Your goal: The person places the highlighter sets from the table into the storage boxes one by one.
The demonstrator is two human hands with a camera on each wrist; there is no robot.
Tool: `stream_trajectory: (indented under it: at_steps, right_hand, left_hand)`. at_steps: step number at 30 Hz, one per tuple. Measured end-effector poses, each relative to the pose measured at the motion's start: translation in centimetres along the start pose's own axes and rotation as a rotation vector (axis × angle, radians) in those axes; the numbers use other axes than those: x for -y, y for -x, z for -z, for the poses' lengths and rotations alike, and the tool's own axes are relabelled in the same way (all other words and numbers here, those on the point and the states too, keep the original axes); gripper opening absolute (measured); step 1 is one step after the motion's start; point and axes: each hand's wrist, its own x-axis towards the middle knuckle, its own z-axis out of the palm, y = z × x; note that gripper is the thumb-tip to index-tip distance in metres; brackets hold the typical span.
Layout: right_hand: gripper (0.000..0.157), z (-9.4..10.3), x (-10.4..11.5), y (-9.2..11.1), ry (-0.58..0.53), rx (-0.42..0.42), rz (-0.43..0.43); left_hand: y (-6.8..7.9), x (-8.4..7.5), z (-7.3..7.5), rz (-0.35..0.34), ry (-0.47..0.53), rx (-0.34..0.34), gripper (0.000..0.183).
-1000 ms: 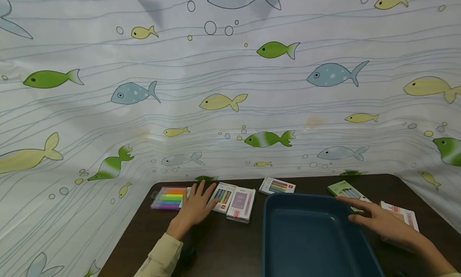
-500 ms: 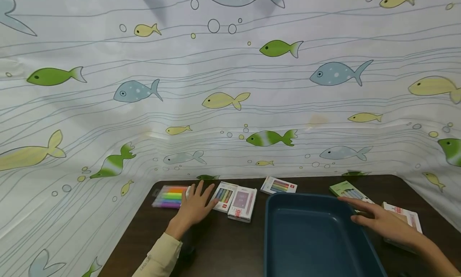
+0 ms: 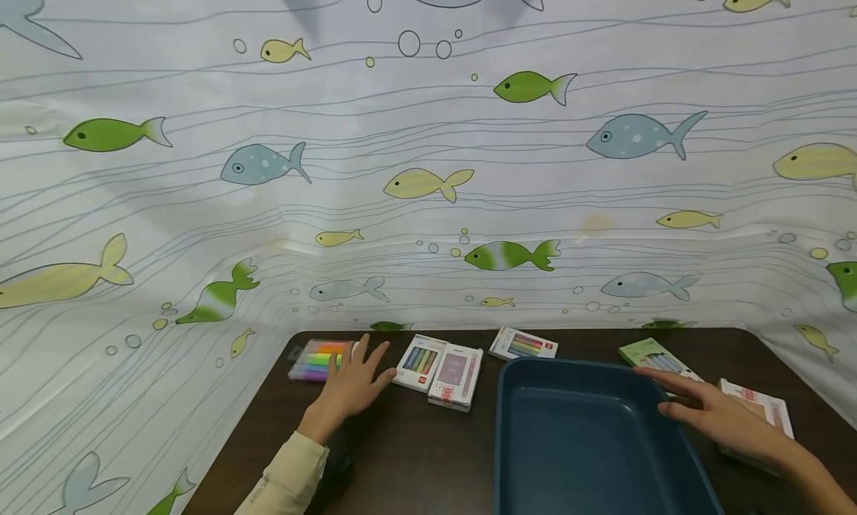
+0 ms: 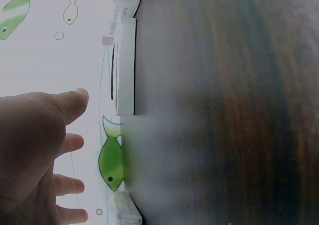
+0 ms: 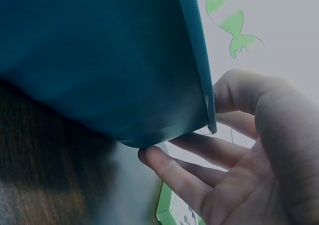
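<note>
My left hand (image 3: pixel 348 387) hovers over the table with its fingers spread, holding nothing. Just beyond its fingers lies a clear pack of rainbow-coloured pens or sticks (image 3: pixel 315 360), partly covered by the hand. To its right are a white box with coloured sticks pictured on it (image 3: pixel 419 361) and a white-and-purple box (image 3: pixel 455 377). My right hand (image 3: pixel 719 417) rests against the far right corner of a deep blue tray (image 3: pixel 596 377). Its thumb is at the rim. In the right wrist view the fairly straight fingers (image 5: pixel 184 180) touch the tray's outer wall (image 5: pixel 164 85) from below.
Behind the tray lies another white box (image 3: pixel 524 344). A green box (image 3: pixel 659 357) and a white-and-pink box (image 3: pixel 759 407) lie to the right, partly behind the right hand. A fish-patterned curtain (image 3: pixel 415 128) rises at the dark table's (image 3: pixel 415 455) far and side edges.
My left hand has drawn slightly left, away from the white boxes. The right hand stays at the tray's corner. The head view has shifted a little.
</note>
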Motion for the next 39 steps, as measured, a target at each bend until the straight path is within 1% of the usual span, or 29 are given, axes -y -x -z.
stream_trajectory:
  at_steps: [4,7,10,15,19,22,25,27,30,33,35,39]
  right_hand:
    - [0.057,0.0,0.1,0.1,0.049,-0.012,-0.03]
    - [0.058,-0.1,0.1,0.1,0.047,-0.015,-0.051]
    - [0.058,-0.2,0.0,-0.1,0.036,-0.007,-0.044]
    - [0.058,-0.2,0.0,-0.3,0.057,-0.002,-0.02]
    - [0.058,-0.3,0.0,-0.3,0.04,-0.005,-0.043]
    - [0.058,-0.4,-0.1,0.1,0.025,-0.002,-0.057]
    - [0.057,-0.4,-0.3,0.4,0.031,-0.003,-0.042]
    - [0.057,-0.4,-0.3,0.4,0.031,0.0,-0.017]
    - [0.056,-0.5,-0.4,0.3,0.03,-0.01,-0.01]
    - [0.057,-0.5,-0.4,0.1,0.028,-0.004,-0.014]
    - [0.057,-0.4,-0.5,0.1,0.03,-0.006,-0.021]
    - [0.057,-0.2,-0.6,0.1,0.04,-0.002,-0.003]
  left_hand:
    - [-0.2,0.1,0.2,0.025,0.025,0.015,0.065]
    - [-0.1,0.7,0.0,0.051,0.013,0.04,0.066]
    - [0.0,1.2,-0.1,0.075,0.002,0.062,0.067]
    - [0.1,2.3,0.0,0.081,0.011,0.044,0.066]
    - [0.0,3.5,-0.2,0.087,-0.007,0.027,0.065]
    - [-0.1,4.0,-0.3,0.097,-0.005,0.023,0.065]
    - [0.0,3.9,0.1,0.127,-0.004,0.042,0.063]
    - [0.0,4.0,0.1,0.143,-0.008,0.048,0.062]
    - [0.1,4.1,0.4,0.172,-0.023,0.063,0.06]
    - [0.1,4.4,0.6,0.193,-0.028,0.061,0.059]
    - [0.2,4.5,0.7,0.198,-0.027,0.055,0.057]
    - [0.1,4.7,0.6,0.197,-0.003,0.042,0.054]
